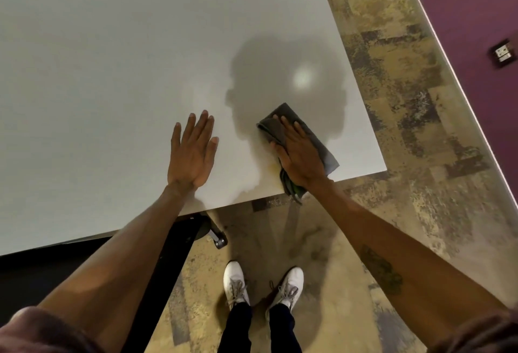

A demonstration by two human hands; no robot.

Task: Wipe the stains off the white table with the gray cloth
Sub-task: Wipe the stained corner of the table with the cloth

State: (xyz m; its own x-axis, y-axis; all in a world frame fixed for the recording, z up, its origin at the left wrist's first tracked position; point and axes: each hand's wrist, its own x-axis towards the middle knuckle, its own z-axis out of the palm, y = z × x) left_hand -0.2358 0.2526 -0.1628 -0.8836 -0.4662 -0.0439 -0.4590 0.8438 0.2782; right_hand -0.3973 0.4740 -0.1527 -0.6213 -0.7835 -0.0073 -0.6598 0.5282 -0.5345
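Observation:
The white table (112, 58) fills the upper left of the head view. My right hand (300, 153) presses flat on the folded gray cloth (288, 117) near the table's front right corner. One end of the cloth hangs over the front edge. A faint yellowish stain (273, 168) shows on the table just left of my right wrist. My left hand (193, 150) rests flat on the table to the left of the cloth, fingers spread, holding nothing.
The table's front edge runs close to my body, and its right edge (361, 77) borders a patterned carpet (406, 128). A chair base with a caster (220, 242) sits under the table. My feet in white shoes (263, 285) stand on the carpet. A purple wall (476, 16) is at right.

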